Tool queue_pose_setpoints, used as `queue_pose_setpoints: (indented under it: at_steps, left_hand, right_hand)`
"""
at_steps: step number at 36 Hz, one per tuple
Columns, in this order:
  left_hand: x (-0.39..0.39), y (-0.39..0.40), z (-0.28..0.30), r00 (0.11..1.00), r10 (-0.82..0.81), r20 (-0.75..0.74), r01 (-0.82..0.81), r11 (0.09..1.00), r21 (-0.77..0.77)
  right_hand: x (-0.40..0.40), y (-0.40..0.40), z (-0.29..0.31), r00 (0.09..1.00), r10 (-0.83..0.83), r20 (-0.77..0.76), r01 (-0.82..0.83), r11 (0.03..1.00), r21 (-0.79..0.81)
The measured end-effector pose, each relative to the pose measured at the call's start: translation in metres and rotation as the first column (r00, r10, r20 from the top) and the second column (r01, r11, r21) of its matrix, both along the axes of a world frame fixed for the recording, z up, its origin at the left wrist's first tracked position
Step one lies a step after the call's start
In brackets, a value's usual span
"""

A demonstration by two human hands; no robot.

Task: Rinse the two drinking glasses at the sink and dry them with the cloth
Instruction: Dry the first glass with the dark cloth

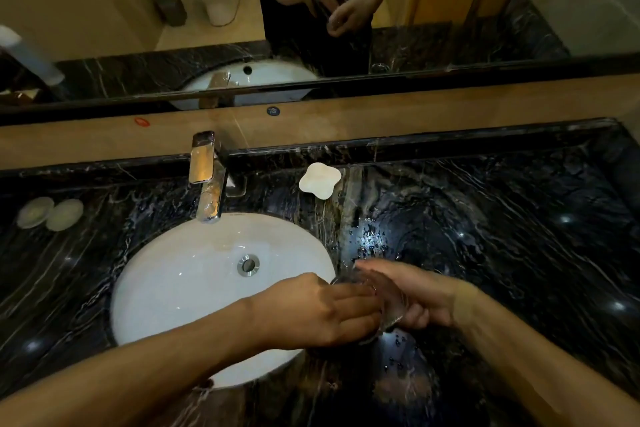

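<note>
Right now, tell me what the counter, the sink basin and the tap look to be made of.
Black white-veined counter: polished stone, probably marble, judging by its irregular veins and mirror-like light spots.
White oval sink basin: glazed ceramic, likely; smooth, uniform, glossy highlights.
Silver angular tap: chromed or polished metal; it reflects its surroundings.

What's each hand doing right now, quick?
Left hand: fingers reach into the drinking glass; grip cannot be told.
Right hand: holds the glass from the side, fingers curled round it.
</note>
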State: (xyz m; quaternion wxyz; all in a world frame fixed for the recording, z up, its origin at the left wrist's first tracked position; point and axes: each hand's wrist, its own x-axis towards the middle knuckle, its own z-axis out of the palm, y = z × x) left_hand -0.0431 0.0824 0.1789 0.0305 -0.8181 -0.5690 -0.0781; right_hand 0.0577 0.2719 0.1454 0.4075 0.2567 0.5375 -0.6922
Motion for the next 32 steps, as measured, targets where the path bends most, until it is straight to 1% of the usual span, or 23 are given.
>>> queue_pose_setpoints:
  at_steps: [2, 3, 4, 5, 6, 7, 9, 10, 11, 12, 13, 14, 16, 20, 21, 23, 25, 26, 27, 28, 29, 30, 32]
  left_hand:
    - [-0.002, -0.001, -0.002, 0.992, 0.041, 0.117, -0.032, 0.997, -0.073]
    - [-0.002, 0.0, -0.001, 0.978, 0.083, 0.192, -0.06, 0.991, -0.124]
    - [-0.002, 0.0, -0.001, 0.954, 0.139, 0.267, -0.091, 0.979, -0.182]
    - [-0.002, 0.001, 0.0, 0.918, 0.209, 0.337, -0.127, 0.96, -0.248]
    - [-0.003, 0.002, 0.002, 0.872, 0.285, 0.398, -0.162, 0.935, -0.314]
    - [-0.003, 0.004, 0.004, 0.821, 0.35, 0.45, -0.186, 0.911, -0.369]
    - [-0.006, 0.008, 0.008, 0.745, 0.442, 0.501, -0.229, 0.873, -0.43]
    - [-0.008, 0.011, 0.011, 0.717, 0.473, 0.512, -0.243, 0.858, -0.453]
    - [-0.009, 0.013, 0.013, 0.692, 0.499, 0.521, -0.25, 0.843, -0.475]
    - [-0.01, 0.014, 0.015, 0.671, 0.518, 0.531, -0.249, 0.832, -0.497]
    - [-0.011, 0.015, 0.017, 0.653, 0.529, 0.541, -0.245, 0.824, -0.511]
    - [-0.012, 0.016, 0.019, 0.638, 0.537, 0.551, -0.241, 0.82, -0.52]
    - [-0.014, 0.017, 0.025, 0.6, 0.546, 0.585, -0.224, 0.816, -0.532]
    - [-0.02, 0.016, 0.042, 0.593, 0.482, 0.645, -0.13, 0.848, -0.514]
    - [-0.023, 0.015, 0.046, 0.58, 0.476, 0.661, -0.11, 0.85, -0.515]
    - [-0.032, 0.013, 0.055, 0.531, 0.491, 0.691, -0.103, 0.847, -0.522]
    - [-0.045, 0.008, 0.062, 0.452, 0.532, 0.716, -0.137, 0.835, -0.533]
    - [-0.051, 0.004, 0.064, 0.405, 0.559, 0.723, -0.18, 0.824, -0.537]
    - [-0.056, 0.001, 0.065, 0.351, 0.578, 0.736, -0.238, 0.816, -0.527]
    - [-0.059, -0.003, 0.063, 0.293, 0.584, 0.757, -0.304, 0.807, -0.506]
    - [-0.059, -0.004, 0.061, 0.225, 0.584, 0.78, -0.379, 0.79, -0.482]
    - [-0.057, -0.004, 0.057, 0.146, 0.582, 0.8, -0.463, 0.755, -0.465]
    - [-0.046, 0.002, 0.043, -0.005, 0.568, 0.823, -0.641, 0.63, -0.439]
  right_hand:
    - [0.0, -0.002, 0.003, 0.998, 0.019, -0.066, -0.011, 0.994, 0.111]
    - [0.001, -0.004, 0.003, 0.992, -0.014, -0.122, 0.037, 0.983, 0.182]
    - [0.002, -0.004, 0.001, 0.974, -0.078, -0.212, 0.129, 0.963, 0.238]
    - [0.004, -0.003, -0.001, 0.937, -0.132, -0.323, 0.222, 0.94, 0.258]
    - [0.006, 0.0, 0.0, 0.9, -0.127, -0.416, 0.244, 0.939, 0.241]
    - [0.008, 0.002, 0.003, 0.872, -0.08, -0.484, 0.197, 0.961, 0.195]
    - [0.012, 0.005, 0.007, 0.859, 0.053, -0.51, 0.025, 0.989, 0.145]
    - [0.014, 0.005, 0.007, 0.846, 0.124, -0.518, -0.04, 0.985, 0.171]
    - [0.015, 0.003, 0.005, 0.825, 0.183, -0.534, -0.067, 0.971, 0.23]
    - [0.015, 0.001, 0.004, 0.805, 0.22, -0.552, -0.047, 0.95, 0.309]
    - [0.014, -0.002, 0.002, 0.79, 0.216, -0.574, 0.0, 0.936, 0.352]
    - [0.013, -0.003, 0.003, 0.781, 0.194, -0.593, 0.035, 0.935, 0.352]
    - [0.014, 0.003, 0.007, 0.785, 0.143, -0.603, 0.028, 0.964, 0.265]
    - [0.015, 0.021, 0.02, 0.761, 0.195, -0.618, -0.139, 0.981, 0.138]
    - [0.016, 0.024, 0.022, 0.754, 0.2, -0.626, -0.166, 0.98, 0.114]
    - [0.018, 0.029, 0.022, 0.767, 0.155, -0.622, -0.186, 0.982, 0.015]
    - [0.026, 0.034, 0.02, 0.811, 0.061, -0.582, -0.171, 0.976, -0.136]
    - [0.029, 0.036, 0.018, 0.838, -0.017, -0.546, -0.117, 0.971, -0.21]
    - [0.032, 0.036, 0.014, 0.859, -0.117, -0.498, -0.019, 0.966, -0.26]
    - [0.033, 0.035, 0.01, 0.859, -0.228, -0.458, 0.111, 0.957, -0.269]
    - [0.034, 0.032, 0.005, 0.833, -0.34, -0.436, 0.253, 0.936, -0.246]
    - [0.033, 0.027, 0.001, 0.786, -0.446, -0.428, 0.394, 0.895, -0.209]
    - [0.027, 0.016, -0.002, 0.658, -0.627, -0.417, 0.631, 0.761, -0.149]
